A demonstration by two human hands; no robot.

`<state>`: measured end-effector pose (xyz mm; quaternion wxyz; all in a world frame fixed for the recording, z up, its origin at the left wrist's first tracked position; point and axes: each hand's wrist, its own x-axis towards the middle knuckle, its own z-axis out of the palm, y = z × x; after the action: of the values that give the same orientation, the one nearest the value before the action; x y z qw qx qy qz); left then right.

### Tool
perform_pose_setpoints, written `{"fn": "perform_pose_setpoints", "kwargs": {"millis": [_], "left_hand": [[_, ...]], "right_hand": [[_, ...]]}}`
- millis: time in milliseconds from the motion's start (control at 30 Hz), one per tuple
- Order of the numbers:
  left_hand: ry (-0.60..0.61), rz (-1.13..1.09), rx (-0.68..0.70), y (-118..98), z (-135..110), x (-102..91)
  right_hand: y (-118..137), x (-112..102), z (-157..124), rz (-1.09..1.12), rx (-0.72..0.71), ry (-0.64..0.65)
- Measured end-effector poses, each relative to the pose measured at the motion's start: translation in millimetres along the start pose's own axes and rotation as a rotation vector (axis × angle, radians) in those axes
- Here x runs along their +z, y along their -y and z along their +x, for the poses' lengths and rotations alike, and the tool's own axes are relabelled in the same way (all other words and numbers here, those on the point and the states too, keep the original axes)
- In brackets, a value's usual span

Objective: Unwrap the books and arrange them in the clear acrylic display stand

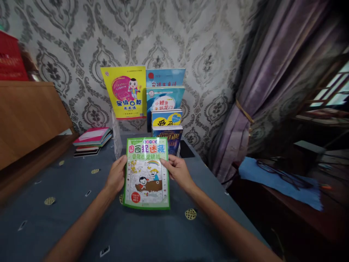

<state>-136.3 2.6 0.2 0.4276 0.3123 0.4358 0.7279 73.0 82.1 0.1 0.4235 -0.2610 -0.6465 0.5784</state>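
I hold a green-bordered children's picture book [146, 174] upright-facing above the blue-grey tablecloth [81, 214]. My left hand [116, 175] grips its left edge with the thumb on the cover. My right hand [177, 170] grips its right edge the same way. Just behind the book stands a clear tiered rack [117, 140] with books: a yellow book [125, 91] at the upper left, and a stepped column of a blue book [165, 77], a light blue book [164, 99], a yellow-and-blue book [166, 118] and a dark purple book [169, 137].
A stack of pink and dark books [92, 140] lies at the back left. A wooden cabinet [27, 116] flanks the left side. A black flat object [187, 149] lies right of the rack. Purple curtain [272, 87] and a blue cloth [280, 181] are at the right.
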Motion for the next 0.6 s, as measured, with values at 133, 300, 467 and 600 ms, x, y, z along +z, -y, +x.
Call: {"fn": "perform_pose_setpoints", "kwargs": {"millis": [133,300,467,600], "left_hand": [[-0.019,0.060,-0.167,24,1,-20.7],[-0.021,0.147,-0.278,46,2,-31.8],[-0.010,0.152,-0.319,42,0,-30.6],[0.028,0.143,-0.360,38,-3,-29.3]], "right_hand": [[-30,-2,1,0.010,0.174,0.057],[-62,-8,0,0.005,0.270,0.082],[-68,-11,-1,0.028,0.261,0.105],[-68,-12,-3,0.015,0.245,0.122]]}}
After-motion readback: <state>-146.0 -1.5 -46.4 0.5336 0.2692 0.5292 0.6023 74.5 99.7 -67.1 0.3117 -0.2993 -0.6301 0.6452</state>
